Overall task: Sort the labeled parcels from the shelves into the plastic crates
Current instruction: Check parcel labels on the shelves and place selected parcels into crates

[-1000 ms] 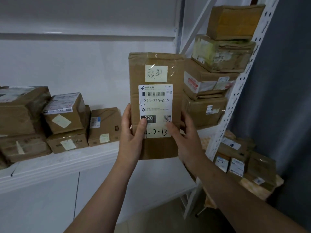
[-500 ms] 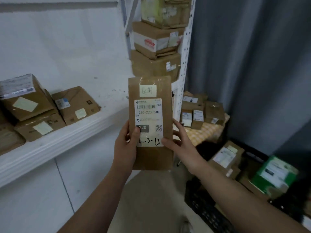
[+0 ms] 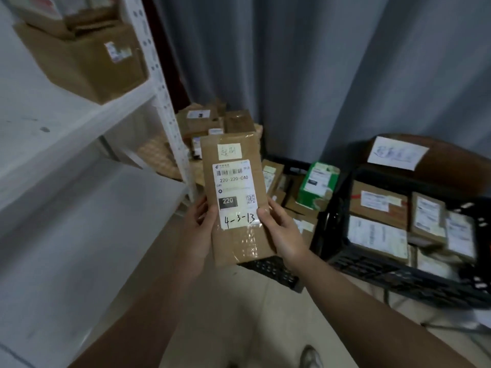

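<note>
We grip the brown parcel (image 3: 239, 243) upright in the air, left hand (image 3: 198, 229) curled round its left edge, right hand (image 3: 283, 235) round its right edge, thumbs on the label (image 3: 233, 187). Behind it sits a black crate (image 3: 273, 269) holding parcels.

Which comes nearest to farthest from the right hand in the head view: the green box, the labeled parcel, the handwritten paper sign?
1. labeled parcel: gripped by the right hand itself, at its left.
2. green box: just beyond the hand, to the right, inside the black crate.
3. handwritten paper sign: farthest, at the back right.
</note>
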The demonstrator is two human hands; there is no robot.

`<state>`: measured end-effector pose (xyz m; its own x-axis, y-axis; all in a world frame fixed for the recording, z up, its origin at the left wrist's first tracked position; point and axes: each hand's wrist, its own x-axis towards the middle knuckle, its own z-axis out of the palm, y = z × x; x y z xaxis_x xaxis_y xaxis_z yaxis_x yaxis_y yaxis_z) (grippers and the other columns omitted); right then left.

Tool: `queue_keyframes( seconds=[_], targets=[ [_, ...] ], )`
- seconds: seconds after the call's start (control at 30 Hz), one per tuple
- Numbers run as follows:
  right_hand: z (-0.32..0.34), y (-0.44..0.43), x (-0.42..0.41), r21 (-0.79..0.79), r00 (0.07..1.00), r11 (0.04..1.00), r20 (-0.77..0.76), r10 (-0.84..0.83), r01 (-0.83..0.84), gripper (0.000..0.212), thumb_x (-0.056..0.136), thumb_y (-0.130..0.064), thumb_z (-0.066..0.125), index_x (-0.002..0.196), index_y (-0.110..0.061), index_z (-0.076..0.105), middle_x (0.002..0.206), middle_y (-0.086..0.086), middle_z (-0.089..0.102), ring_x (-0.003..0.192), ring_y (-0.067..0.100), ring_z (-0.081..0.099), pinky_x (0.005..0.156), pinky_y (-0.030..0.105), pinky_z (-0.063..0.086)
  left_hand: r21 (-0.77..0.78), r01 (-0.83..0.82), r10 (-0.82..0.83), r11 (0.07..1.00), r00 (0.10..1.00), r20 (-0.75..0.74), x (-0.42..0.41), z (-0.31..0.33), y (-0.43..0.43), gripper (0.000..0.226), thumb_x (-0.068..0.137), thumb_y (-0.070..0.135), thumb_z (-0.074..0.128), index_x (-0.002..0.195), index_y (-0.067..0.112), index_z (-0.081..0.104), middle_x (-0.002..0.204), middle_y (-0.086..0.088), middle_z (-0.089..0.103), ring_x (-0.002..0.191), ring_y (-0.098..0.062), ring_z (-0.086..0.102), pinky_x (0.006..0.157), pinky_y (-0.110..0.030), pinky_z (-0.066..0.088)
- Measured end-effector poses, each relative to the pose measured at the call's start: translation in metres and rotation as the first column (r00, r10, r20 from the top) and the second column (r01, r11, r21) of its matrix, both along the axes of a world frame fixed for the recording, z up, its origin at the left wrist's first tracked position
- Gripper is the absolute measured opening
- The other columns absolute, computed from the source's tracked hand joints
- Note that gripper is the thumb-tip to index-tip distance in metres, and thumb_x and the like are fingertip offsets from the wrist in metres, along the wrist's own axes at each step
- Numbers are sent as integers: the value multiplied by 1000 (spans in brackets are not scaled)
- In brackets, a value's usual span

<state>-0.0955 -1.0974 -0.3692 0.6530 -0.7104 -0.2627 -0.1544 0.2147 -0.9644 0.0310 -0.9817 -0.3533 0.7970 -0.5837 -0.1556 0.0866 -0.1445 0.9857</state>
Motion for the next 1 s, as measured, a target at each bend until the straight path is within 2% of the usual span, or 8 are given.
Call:
queue_keyframes(
  seconds=[0.13, 0.27, 0.37, 0.53, 0.7, 0.87, 0.93, 1.0],
  targets=[
    [-12, -29, -48, -90, 990, 991, -94, -107, 98, 51, 93, -42, 58, 140, -29, 46, 124, -9, 62, 109, 11, 62, 97, 39, 50, 49, 91, -91, 995, 996, -3, -36, -15, -46, 32, 96, 26, 56, 127, 24, 53, 108, 10, 66, 96, -4, 65, 65, -14, 48],
    [-19, -75, -106, -211, 954, 958, -189, -233, 192, 48, 94, -34, 59, 137, -21, 43, 118, -8, 60, 103, 8, 60, 88, 27, 50, 106, 210, -210, 972, 978, -11, -83, -25, -100, 33, 92, 28, 61, 121, 34, 47, 107, 17, 61, 95, 1, 60, 75, -23, 46],
    [-22, -120, -147, -403, 898, 890, -281, -340, 211, 44, 94, -25, 60, 133, -21, 41, 112, -9, 55, 109, 14, 57, 88, 26, 46, 129, 317, -311, 940, 948, -60, -121, -33, -147, 49, 90, 29, 64, 132, 34, 40, 115, 8, 60, 106, -12, 60, 90, -39, 51],
    [-18, -183, -210, -571, 824, 813, -510, -246, -111, 88, 77, -58, 68, 146, -30, 23, 143, 8, 29, 130, 24, 33, 106, 39, 38, 141, 345, -334, 928, 938, -98, -191, -43, -238, 60, 90, 25, 65, 141, 32, 33, 102, 13, 63, 104, -17, 64, 93, -50, 51],
    [-25, -245, -284, -510, 562, 783, -786, -257, -354, 124, 58, -89, 54, 147, -37, -16, 154, 16, 0, 143, 37, 7, 115, 53, 16, 132, 442, -412, 887, 888, -204, -273, -60, -310, 67, 89, 22, 66, 144, 33, 28, 117, -1, 64, 104, -19, 64, 84, -45, 56],
    [-37, -307, -350, -436, 556, 820, -811, -181, -369, 125, 63, -63, 71, 144, -43, -23, 150, 16, 9, 140, 39, 10, 112, 56, 18, 191, 526, -506, 829, 850, -146, -336, -71, -350, 78, 88, 18, 68, 149, 21, 20, 96, 16, 59, 85, 10, 56, 63, -2, 46],
    [-42, -328, -371, -445, 554, 782, -818, -157, -437, 129, 62, -60, 75, 143, -46, -25, 153, 19, 6, 144, 39, 1, 113, 61, 5, 224, 514, -507, 828, 857, -95, -340, -76, -365, 82, 87, 28, 69, 150, 24, 17, 111, 11, 58, 101, 5, 56, 79, -6, 46],
    [-48, -344, -391, -436, 528, 742, -839, -131, -510, 130, 63, -60, 76, 142, -46, -27, 154, 19, 2, 145, 37, -5, 111, 62, -7, 276, 455, -467, 847, 884, -23, -331, -85, -378, 84, 84, 42, 68, 150, 30, 18, 141, 0, 42, 128, -15, 45, 103, -34, 43]
  ],
)
